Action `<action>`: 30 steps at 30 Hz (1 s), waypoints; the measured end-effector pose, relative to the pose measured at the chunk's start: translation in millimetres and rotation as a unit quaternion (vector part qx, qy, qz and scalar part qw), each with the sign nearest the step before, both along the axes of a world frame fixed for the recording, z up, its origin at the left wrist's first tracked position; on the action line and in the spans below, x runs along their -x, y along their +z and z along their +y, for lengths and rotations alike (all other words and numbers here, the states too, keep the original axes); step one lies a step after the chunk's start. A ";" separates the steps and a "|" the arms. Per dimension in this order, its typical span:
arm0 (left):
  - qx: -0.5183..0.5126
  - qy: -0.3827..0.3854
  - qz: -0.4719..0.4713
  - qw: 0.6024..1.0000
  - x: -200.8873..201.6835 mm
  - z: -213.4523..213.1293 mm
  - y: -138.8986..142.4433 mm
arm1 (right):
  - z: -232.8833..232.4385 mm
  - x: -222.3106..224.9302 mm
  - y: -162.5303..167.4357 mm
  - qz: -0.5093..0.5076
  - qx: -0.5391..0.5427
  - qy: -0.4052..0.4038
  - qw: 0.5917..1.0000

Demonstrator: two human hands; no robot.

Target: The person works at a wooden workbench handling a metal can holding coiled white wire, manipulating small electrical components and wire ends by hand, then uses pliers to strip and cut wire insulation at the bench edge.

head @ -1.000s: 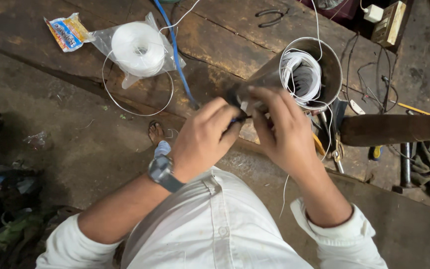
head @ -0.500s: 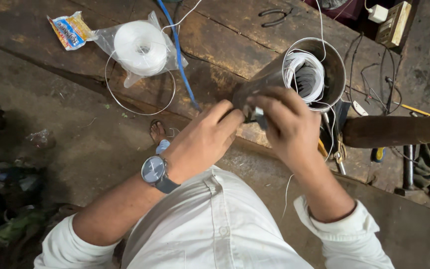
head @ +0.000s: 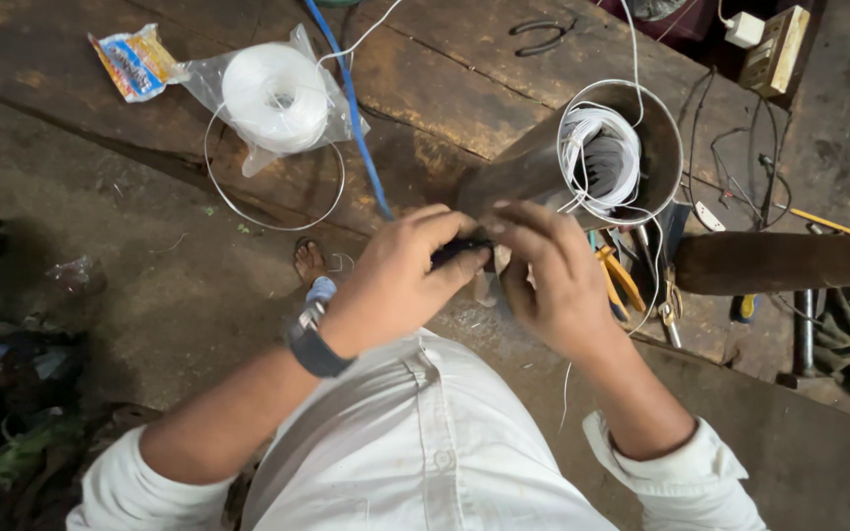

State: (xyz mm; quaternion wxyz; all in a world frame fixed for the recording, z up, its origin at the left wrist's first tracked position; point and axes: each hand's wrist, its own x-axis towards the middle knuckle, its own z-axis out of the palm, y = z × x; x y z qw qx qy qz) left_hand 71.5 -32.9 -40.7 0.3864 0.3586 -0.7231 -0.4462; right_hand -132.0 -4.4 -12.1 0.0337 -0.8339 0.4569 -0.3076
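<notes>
My left hand [head: 397, 283] and my right hand [head: 548, 278] meet over a small dark object [head: 459, 251], pinched between the fingertips of both. What it is cannot be made out. Just beyond the hands lies a metal cylinder [head: 533, 172] on its side, its open end filled with white wire windings [head: 602, 157]. Thin white wire runs from the windings down past my right hand. A watch [head: 312, 339] sits on my left wrist.
A spool of white cord in a clear bag [head: 275, 96] lies on the wooden bench [head: 425, 88], with a colourful packet [head: 135, 61] to its left. A blue cable [head: 351, 103] crosses the bench. Pliers [head: 543, 37], yellow-handled cutters [head: 622, 280] and a wooden beam [head: 789, 261] lie to the right.
Both hands have stayed together at the dark object, fingers shifting slightly. My view has tilted a little, so the cylinder and spool sit slightly lower in frame.
</notes>
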 end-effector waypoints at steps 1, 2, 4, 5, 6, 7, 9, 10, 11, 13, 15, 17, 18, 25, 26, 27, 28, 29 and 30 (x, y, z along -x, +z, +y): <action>-0.048 -0.020 0.014 0.999 -1.8 -2.3 0.8 | 1.2 1.3 -2.3 0.040 0.028 0.005 0.999; -0.094 -0.042 0.027 0.994 -3.6 -4.7 1.5 | 1.7 2.6 -4.1 0.068 0.083 0.030 0.994; -0.088 -0.057 0.029 0.994 -5.6 -6.8 3.4 | 0.7 5.3 -5.9 0.120 0.200 0.077 0.969; -0.038 -0.048 0.018 0.998 -6.2 -6.0 4.5 | -0.6 6.5 -5.9 0.122 0.211 0.081 0.967; 0.012 -0.038 0.006 0.999 -6.6 -4.2 5.6 | -2.1 7.4 -5.3 0.123 0.221 0.086 0.964; 0.033 -0.033 -0.010 0.999 -6.7 -1.0 6.7 | -3.8 8.0 -4.2 0.125 0.229 0.091 0.961; 0.076 -0.022 -0.043 0.996 -5.5 6.2 8.5 | -8.0 7.6 -0.8 0.073 0.150 -0.002 0.986; 0.095 -0.015 -0.053 0.994 -4.1 8.7 8.6 | -10.4 6.7 1.3 0.047 0.108 -0.050 0.992; 0.115 -0.009 -0.062 0.991 -2.6 10.8 8.5 | -13.0 5.2 3.4 0.042 0.063 -0.066 0.995; 0.159 0.005 -0.084 0.984 -0.9 13.5 7.0 | -18.3 1.4 7.5 0.031 -0.025 -0.097 0.994; 0.208 0.025 -0.109 0.972 -0.3 13.0 4.2 | -22.5 -2.8 10.8 0.057 -0.044 -0.117 0.991; 0.317 0.029 -0.147 0.937 -1.4 10.6 1.0 | -24.0 -5.9 13.1 0.076 -0.065 -0.141 0.985; 0.368 0.032 -0.164 0.915 -1.5 10.2 -0.3 | -23.4 -6.7 13.8 0.083 -0.075 -0.156 0.981; 0.013 0.019 -0.035 0.999 2.8 2.2 2.4 | -4.3 0.5 11.3 -0.040 -0.040 0.022 0.998; -0.060 -0.009 0.001 0.998 1.2 -3.2 3.6 | -2.0 2.1 10.0 0.026 0.011 0.022 0.999; -0.133 -0.040 0.037 0.990 0.2 -5.2 5.2 | -0.3 3.5 8.8 0.093 0.060 0.020 0.994; -0.140 -0.042 0.033 0.989 -0.7 -5.1 7.1 | 0.7 4.7 7.7 0.159 0.109 0.015 0.981; -0.144 -0.045 0.028 0.988 -1.8 -6.0 8.7 | 0.9 5.7 6.9 0.163 0.141 0.037 0.976; -0.145 -0.046 0.022 0.988 -2.5 -7.0 10.0 | 0.5 6.4 6.4 0.166 0.176 0.060 0.968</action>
